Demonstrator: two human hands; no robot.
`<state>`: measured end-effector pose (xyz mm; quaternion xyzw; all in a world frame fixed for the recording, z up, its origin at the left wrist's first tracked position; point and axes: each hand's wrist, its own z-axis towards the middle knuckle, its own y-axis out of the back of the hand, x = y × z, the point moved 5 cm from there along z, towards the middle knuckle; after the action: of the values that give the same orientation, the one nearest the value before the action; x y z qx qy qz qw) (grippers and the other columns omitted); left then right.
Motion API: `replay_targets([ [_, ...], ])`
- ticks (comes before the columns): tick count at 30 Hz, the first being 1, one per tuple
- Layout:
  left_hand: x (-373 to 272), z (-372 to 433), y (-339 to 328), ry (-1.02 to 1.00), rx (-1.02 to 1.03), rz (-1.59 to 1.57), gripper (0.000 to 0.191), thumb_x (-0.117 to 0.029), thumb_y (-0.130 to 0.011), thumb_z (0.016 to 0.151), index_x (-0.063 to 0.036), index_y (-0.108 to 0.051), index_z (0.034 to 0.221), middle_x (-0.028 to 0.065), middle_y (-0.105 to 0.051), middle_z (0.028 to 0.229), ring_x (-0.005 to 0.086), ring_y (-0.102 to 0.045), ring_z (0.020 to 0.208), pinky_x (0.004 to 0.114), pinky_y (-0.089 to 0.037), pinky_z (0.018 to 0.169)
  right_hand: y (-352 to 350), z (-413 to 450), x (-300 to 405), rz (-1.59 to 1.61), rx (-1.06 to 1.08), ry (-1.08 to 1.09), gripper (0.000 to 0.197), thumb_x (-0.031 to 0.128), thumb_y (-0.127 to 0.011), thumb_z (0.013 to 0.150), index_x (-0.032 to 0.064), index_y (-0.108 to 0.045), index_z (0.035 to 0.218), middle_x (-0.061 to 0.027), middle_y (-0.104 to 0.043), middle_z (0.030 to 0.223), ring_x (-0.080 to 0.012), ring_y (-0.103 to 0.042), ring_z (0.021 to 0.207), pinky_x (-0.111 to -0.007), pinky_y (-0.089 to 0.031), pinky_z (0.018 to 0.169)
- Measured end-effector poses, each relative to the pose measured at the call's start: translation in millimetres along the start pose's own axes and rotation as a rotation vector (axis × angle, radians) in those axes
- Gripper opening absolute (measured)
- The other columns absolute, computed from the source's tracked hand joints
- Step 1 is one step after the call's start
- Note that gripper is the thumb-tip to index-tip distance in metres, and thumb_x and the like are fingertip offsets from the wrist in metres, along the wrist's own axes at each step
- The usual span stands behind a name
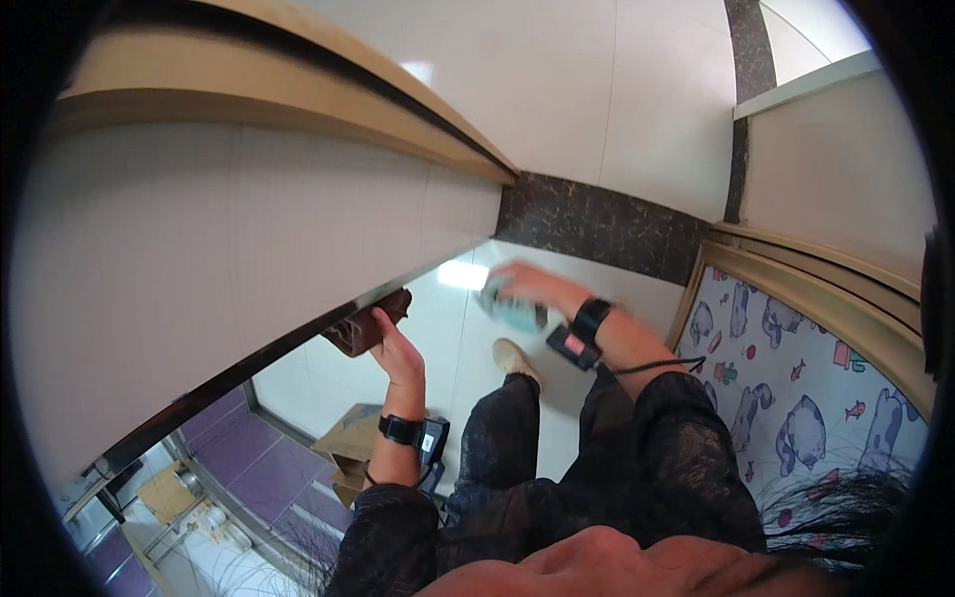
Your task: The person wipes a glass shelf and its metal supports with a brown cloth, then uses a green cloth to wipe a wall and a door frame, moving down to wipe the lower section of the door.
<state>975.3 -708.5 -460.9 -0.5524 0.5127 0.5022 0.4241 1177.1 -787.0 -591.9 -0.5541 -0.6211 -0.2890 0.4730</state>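
My left hand (399, 351) grips a folded dark brown cloth (358, 332), thumb on top, right at the dark edge (261, 358) of a white panel wall (246, 224). To the right, my right hand (541, 285) is blurred by motion. Its fingers curl over a pale teal item (515, 307), seemingly a cloth, held above the floor and apart from the wall. Motion hides the item's exact shape. Both wrists wear black straps with small cabled boxes.
Below are white floor tiles (440, 336) and a dark marbled threshold strip (597, 220). A cat-print panel (791, 395) in a gold-coloured frame stands close on the right. An opened cardboard box (354, 440) sits at lower left, near purple tiles (261, 463). My shoe (515, 358) is beneath my hands.
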Motion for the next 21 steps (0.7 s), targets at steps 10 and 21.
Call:
replay_targets([
  [10,-29.6,20.6,21.0,0.021,-0.005,0.013,0.051,-0.020,-0.048,0.100,-0.0025,-0.027,0.143,0.0100,-0.037,0.143,0.0224,-0.045,0.123,0.035,-0.038,0.105,-307.2,-155.9,-35.7,-0.361,0.441,-0.069,0.032,0.032,-0.071,0.067,0.0014,-0.069,0.077,-0.0196,-0.065,0.074,-0.0375,-0.065,0.073,-0.047,-0.051,0.061],
  [21,-30.4,22.5,23.9,0.098,0.037,-0.057,0.046,-0.020,-0.049,0.100,-0.0037,-0.033,0.140,0.0086,-0.042,0.138,0.0201,-0.047,0.120,0.034,-0.037,0.103,-300.0,-171.2,-43.4,-0.350,0.551,-0.019,0.026,0.024,-0.063,0.069,0.0012,-0.067,0.080,-0.0197,-0.064,0.079,-0.0386,-0.062,0.078,-0.048,-0.049,0.069],
])
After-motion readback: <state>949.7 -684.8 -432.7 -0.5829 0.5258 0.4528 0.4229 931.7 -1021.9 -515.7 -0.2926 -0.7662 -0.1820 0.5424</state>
